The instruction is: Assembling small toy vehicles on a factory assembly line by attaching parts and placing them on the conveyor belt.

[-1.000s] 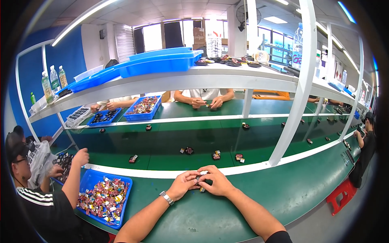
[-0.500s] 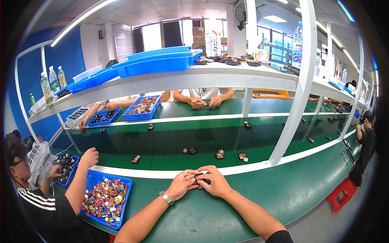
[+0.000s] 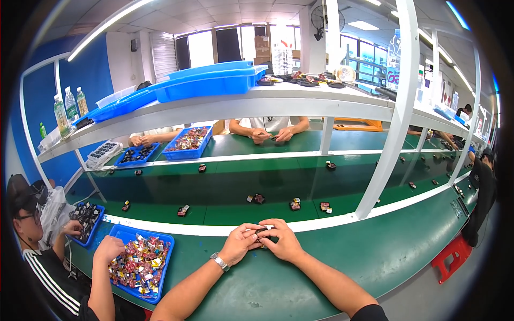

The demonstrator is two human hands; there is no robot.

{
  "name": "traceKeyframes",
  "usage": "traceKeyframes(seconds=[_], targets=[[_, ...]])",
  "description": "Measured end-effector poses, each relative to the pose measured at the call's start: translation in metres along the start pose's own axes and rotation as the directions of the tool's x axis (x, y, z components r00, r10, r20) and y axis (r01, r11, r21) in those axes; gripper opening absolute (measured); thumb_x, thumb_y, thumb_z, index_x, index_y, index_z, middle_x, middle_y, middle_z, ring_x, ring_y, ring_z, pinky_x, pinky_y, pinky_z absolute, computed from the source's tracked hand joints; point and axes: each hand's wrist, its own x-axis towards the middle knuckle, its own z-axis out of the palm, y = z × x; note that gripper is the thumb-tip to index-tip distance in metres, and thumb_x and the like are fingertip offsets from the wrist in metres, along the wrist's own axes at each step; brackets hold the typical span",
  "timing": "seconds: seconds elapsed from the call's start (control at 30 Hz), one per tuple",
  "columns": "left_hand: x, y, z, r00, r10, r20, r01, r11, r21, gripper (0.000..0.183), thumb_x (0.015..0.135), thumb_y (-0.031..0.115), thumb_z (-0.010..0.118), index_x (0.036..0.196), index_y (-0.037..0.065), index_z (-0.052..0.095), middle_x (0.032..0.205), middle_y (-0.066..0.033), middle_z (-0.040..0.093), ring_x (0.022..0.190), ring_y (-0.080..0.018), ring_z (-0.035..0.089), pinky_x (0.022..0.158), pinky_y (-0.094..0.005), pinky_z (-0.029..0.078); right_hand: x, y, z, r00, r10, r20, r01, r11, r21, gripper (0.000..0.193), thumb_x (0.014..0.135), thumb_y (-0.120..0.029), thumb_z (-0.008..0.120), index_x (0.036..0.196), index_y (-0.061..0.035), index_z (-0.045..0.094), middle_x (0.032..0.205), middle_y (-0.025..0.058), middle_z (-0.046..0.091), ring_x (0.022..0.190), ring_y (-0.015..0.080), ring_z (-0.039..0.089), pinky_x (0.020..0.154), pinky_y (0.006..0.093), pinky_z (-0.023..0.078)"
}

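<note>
Both my hands meet over the green worktop (image 3: 267, 283), close to the white rail. My left hand (image 3: 240, 245), with a metal-band watch at the wrist, grips a small black part (image 3: 262, 231) from the left. My right hand (image 3: 282, 243) has its fingers bent over the same part from the right. Fingers cover most of the part, so its exact kind is hidden. To the left of my forearm, a blue tray (image 3: 170, 242) holds many small reddish pieces with white and yellow bits.
Beyond the rail, small dark-and-red assemblies (image 3: 258, 198) lie on a green belt (image 3: 230, 184). A person (image 3: 53, 267) sits at my left by a tray of black parts (image 3: 85, 216). A white post (image 3: 393, 117) and shelf (image 3: 321, 99) stand ahead. A red stool (image 3: 451, 259) is at right.
The assemblies on the belt have shifted slightly right, and another shows at the left. The left co-worker's raised hand has dropped to the tray of reddish pieces. My hands stay nearly in place.
</note>
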Motion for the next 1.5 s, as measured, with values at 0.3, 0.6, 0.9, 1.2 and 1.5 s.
traceKeyframes(seconds=[0.3,0.6,0.9,1.2,1.5], targets=[[0.002,-0.003,0.004,0.999,0.027,-0.03,-0.026,1.0,0.011,0.023,0.1,0.003,0.05,0.123,0.003,0.051,0.121,-0.0115,0.061,0.11,-0.0175,0.063,0.093,-0.0322,0.056,-0.003,-0.005,0.0,0.998,-0.063,-0.019,0.061,0.995,-0.072,0.018,0.081,-0.006,0.07,0.098,-0.008,0.072,0.127,0.0082,0.059,0.121,0.0289,0.051,0.097,0.0389,0.046],[0.003,-0.002,0.005,0.998,-0.045,-0.053,0.045,0.999,-0.003,0.024,0.099,0.003,0.051,0.123,0.004,0.05,0.122,-0.0114,0.061,0.112,-0.0191,0.062,0.096,-0.0361,0.054,0.002,-0.008,0.005,0.954,-0.227,-0.199,0.172,0.95,-0.26,0.016,0.074,0.0,0.074,0.088,-0.0046,0.067,0.098,0.0077,0.061,0.088,0.0255,0.061,0.075,0.0342,0.053],[0.002,-0.002,0.003,0.997,-0.055,-0.062,0.055,0.998,-0.011,0.022,0.099,0.002,0.051,0.121,0.004,0.051,0.121,-0.0109,0.062,0.111,-0.0195,0.062,0.096,-0.0364,0.054,-0.002,-0.009,0.003,0.967,-0.245,-0.068,0.203,0.907,-0.37,0.021,0.076,-0.004,0.074,0.095,-0.0057,0.068,0.098,0.0072,0.06,0.088,0.024,0.061,0.071,0.0338,0.055],[0.002,-0.003,0.002,0.995,-0.056,-0.083,0.056,0.998,0.002,0.021,0.099,0.002,0.05,0.12,0.003,0.051,0.118,-0.0118,0.063,0.109,-0.0202,0.063,0.095,-0.0368,0.056,-0.002,-0.006,0.009,0.962,-0.266,-0.058,0.212,0.866,-0.453,0.016,0.078,-0.008,0.073,0.094,-0.0054,0.068,0.095,0.0059,0.06,0.088,0.023,0.062,0.071,0.033,0.054],[0.003,-0.005,0.001,0.995,-0.04,-0.091,0.042,0.999,0.027,0.021,0.099,0.0,0.05,0.119,0.002,0.051,0.116,-0.0126,0.063,0.106,-0.0211,0.064,0.093,-0.0376,0.056,-0.003,-0.009,0.016,0.954,-0.284,-0.098,0.196,0.836,-0.513,0.012,0.079,-0.006,0.071,0.089,-0.0025,0.066,0.093,0.0064,0.059,0.085,0.0231,0.061,0.066,0.0336,0.054]])
